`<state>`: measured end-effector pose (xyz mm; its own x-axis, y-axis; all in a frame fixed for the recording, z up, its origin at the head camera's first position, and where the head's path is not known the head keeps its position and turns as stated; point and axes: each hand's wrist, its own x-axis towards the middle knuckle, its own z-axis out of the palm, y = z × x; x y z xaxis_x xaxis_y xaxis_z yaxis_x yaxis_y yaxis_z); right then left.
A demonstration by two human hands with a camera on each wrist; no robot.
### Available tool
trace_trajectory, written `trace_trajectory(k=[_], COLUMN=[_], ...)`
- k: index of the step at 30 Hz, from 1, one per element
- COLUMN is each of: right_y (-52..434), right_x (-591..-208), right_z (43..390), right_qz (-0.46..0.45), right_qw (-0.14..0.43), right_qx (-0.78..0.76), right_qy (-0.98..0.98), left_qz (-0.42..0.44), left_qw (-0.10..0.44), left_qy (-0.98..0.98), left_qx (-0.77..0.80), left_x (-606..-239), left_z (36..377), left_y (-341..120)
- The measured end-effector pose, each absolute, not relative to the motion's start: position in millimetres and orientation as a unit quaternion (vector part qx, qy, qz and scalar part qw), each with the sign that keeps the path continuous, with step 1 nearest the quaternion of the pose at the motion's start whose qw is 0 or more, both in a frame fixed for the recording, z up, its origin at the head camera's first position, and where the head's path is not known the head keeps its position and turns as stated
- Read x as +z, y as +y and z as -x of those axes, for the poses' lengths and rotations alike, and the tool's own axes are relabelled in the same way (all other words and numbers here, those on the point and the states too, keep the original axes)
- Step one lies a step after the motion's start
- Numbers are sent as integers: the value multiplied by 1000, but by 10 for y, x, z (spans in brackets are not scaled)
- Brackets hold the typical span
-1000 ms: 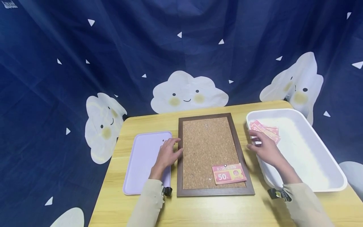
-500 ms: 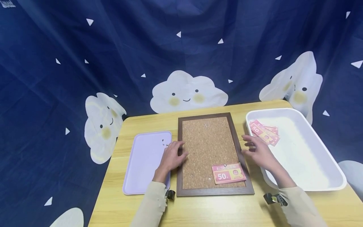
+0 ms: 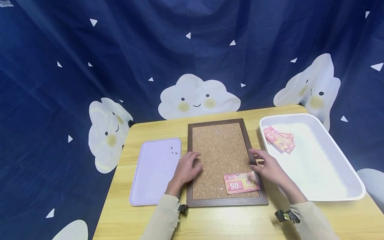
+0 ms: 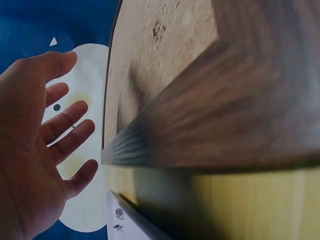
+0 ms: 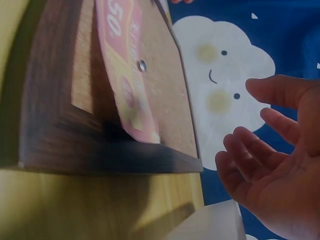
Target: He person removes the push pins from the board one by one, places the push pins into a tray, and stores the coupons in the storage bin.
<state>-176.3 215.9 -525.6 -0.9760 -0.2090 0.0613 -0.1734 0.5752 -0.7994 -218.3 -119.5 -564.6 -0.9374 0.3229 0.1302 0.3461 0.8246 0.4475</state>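
Note:
A cork board (image 3: 220,150) in a dark wooden frame (image 3: 189,180) lies flat in the middle of the table. A pink "50" coupon (image 3: 241,182) is pinned near its lower right corner; the right wrist view shows the coupon (image 5: 125,70) and its pin (image 5: 142,65). My left hand (image 3: 189,165) is at the frame's left edge with relaxed, spread fingers and holds nothing, as the left wrist view of the hand (image 4: 45,145) confirms. My right hand (image 3: 261,164) hovers at the frame's right edge just above the coupon, fingers loosely spread and empty (image 5: 270,170).
A lilac tray (image 3: 153,180) with a few small pins (image 3: 173,150) lies left of the board. A white bin (image 3: 330,186) on the right holds a small stack of pink coupons (image 3: 279,140). A blue cloud-print curtain hangs behind the wooden table (image 3: 210,223).
Both hands moved inward to the board. The right hand left the coupons in the white bin and came to the frame's right edge; the left slid from the tray's edge to the frame's left edge.

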Motion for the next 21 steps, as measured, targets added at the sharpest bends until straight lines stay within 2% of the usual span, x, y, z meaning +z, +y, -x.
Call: trace_trajectory(k=[7, 21], right_y=[2082, 2028], right_x=[-5370, -5487], right_z=[1701, 1621], right_qz=[116, 100], right_qw=[29, 40], right_qx=[-447, -405], right_qy=[887, 908], left_qz=[187, 219], left_qw=[8, 22], left_qy=[-952, -950], left_qx=[-242, -223], left_x=[-5646, -5694], left_z=[2129, 2059], left_y=[-1095, -946])
